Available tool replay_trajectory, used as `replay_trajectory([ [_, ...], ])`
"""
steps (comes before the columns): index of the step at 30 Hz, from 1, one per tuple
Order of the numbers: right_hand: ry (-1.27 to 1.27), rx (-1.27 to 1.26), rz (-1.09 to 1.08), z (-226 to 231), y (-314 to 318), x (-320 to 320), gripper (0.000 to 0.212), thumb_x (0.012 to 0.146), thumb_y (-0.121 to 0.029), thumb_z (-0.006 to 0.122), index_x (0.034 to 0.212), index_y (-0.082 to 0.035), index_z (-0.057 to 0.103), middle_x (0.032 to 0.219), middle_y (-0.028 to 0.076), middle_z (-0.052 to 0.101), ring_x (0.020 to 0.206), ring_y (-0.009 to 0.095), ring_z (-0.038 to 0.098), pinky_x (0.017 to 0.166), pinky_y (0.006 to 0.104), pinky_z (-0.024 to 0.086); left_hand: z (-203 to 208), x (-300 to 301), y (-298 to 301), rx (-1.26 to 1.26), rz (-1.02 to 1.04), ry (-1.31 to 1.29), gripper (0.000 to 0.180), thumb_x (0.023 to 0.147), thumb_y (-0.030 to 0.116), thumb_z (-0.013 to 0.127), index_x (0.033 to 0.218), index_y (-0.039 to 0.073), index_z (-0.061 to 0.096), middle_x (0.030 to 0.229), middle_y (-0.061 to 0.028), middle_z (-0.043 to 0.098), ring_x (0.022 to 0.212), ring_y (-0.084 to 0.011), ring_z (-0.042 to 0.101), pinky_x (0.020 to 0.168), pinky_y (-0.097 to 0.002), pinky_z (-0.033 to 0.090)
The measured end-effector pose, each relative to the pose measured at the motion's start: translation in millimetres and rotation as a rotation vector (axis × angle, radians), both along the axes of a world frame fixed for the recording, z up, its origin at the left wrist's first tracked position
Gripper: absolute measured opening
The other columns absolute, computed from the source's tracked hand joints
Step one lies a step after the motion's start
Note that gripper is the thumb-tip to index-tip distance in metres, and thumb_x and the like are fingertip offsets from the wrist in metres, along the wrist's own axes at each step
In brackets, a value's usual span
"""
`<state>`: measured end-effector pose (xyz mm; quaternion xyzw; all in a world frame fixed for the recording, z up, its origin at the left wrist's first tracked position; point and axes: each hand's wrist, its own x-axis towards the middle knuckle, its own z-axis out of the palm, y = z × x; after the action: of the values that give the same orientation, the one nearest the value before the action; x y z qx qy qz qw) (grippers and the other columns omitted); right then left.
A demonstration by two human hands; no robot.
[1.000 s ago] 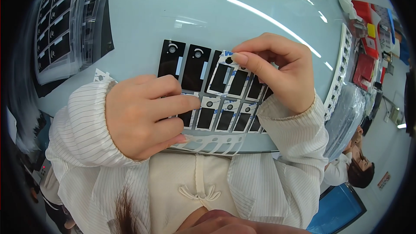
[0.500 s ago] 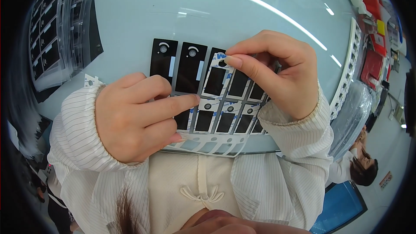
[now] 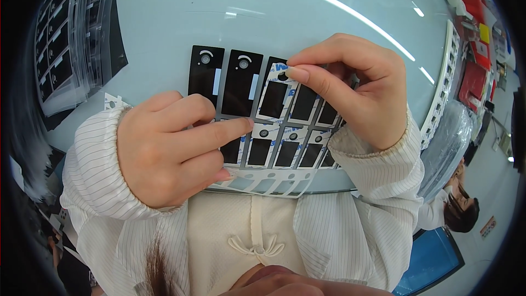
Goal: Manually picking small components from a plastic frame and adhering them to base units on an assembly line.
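Observation:
Several small black panels stand in rows on the table. Two bare ones, a left black panel (image 3: 205, 77) and a second black panel (image 3: 241, 85), each carry a round lens-like spot near the top. On the panel to their right lies a white adhesive frame with blue print (image 3: 274, 98). Its top edge is pinched between thumb and index finger of my right hand (image 3: 356, 87). My left hand (image 3: 175, 142) stretches its index finger to the gap below the second panel, its other fingers bent. It covers part of the lower row, where more panels carry white frames (image 3: 259, 151).
A white cut-out liner strip (image 3: 268, 181) lies at the table's near edge. Stacked clear trays of black panels (image 3: 60, 49) stand at the left. A white slotted strip (image 3: 441, 87) and clear plastic bags (image 3: 449, 142) line the right side. Another person (image 3: 460, 208) is farther right.
My right hand has shifted very slightly up and right, still pinching the frame. A little more of the black panel shows above the frame's top edge. My left hand barely moved.

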<state>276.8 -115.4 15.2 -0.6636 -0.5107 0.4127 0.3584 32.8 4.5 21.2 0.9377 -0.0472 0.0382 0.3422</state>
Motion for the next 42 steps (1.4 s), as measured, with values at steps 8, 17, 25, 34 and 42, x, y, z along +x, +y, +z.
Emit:
replay_trajectory([
  [8, -0.008, 0.029, 0.006, -2.3, -0.7, -0.8, 0.008, 0.084, 0.000, 0.076, 0.092, 0.000, 0.076, 0.080, 0.003, 0.069, 0.063, 0.005, 0.052, 0.054, 0.0201, 0.034, -0.4, -0.2, -2.1, 0.007, 0.008, -0.007, 0.025, 0.070, 0.024, 0.075, 0.068, 0.007, 0.058, 0.119, -0.0110, 0.070, 0.077, -0.0246, 0.054, 0.063, -0.0345, 0.043],
  [17, -0.043, 0.050, 0.015, -3.7, -0.8, -0.4, 0.009, 0.084, 0.000, 0.076, 0.092, -0.001, 0.076, 0.080, 0.002, 0.070, 0.062, 0.005, 0.052, 0.053, 0.0202, 0.034, -2.9, 0.0, -2.4, 0.018, -0.003, -0.034, 0.025, 0.069, 0.024, 0.075, 0.068, 0.006, 0.058, 0.119, -0.0122, 0.071, 0.077, -0.0247, 0.055, 0.061, -0.0342, 0.041],
  [25, -0.069, 0.065, 0.017, -3.8, -0.5, -0.6, 0.009, 0.084, -0.001, 0.077, 0.092, -0.001, 0.076, 0.080, 0.002, 0.069, 0.061, 0.004, 0.051, 0.053, 0.0199, 0.033, -2.0, -0.2, -1.4, 0.033, -0.014, -0.036, 0.026, 0.071, 0.025, 0.075, 0.068, 0.005, 0.058, 0.119, -0.0134, 0.070, 0.077, -0.0247, 0.055, 0.060, -0.0340, 0.041],
  [34, -0.075, 0.057, 0.005, -4.5, -1.8, -1.8, 0.008, 0.084, -0.001, 0.077, 0.092, -0.001, 0.076, 0.080, 0.000, 0.069, 0.061, 0.003, 0.050, 0.053, 0.0186, 0.033, -3.6, 0.6, -1.6, 0.051, -0.023, -0.051, 0.028, 0.072, 0.027, 0.075, 0.068, 0.005, 0.057, 0.119, -0.0143, 0.070, 0.077, -0.0249, 0.055, 0.060, -0.0340, 0.040],
  [42, -0.091, 0.067, 0.013, -4.0, -3.0, -1.3, 0.008, 0.085, -0.002, 0.076, 0.093, -0.002, 0.076, 0.081, 0.000, 0.069, 0.061, 0.002, 0.050, 0.052, 0.0175, 0.033, -5.5, 2.1, -4.7, 0.084, -0.024, -0.062, 0.028, 0.075, 0.025, 0.071, 0.065, 0.005, 0.055, 0.125, -0.0133, 0.069, 0.077, -0.0245, 0.055, 0.060, -0.0332, 0.039],
])
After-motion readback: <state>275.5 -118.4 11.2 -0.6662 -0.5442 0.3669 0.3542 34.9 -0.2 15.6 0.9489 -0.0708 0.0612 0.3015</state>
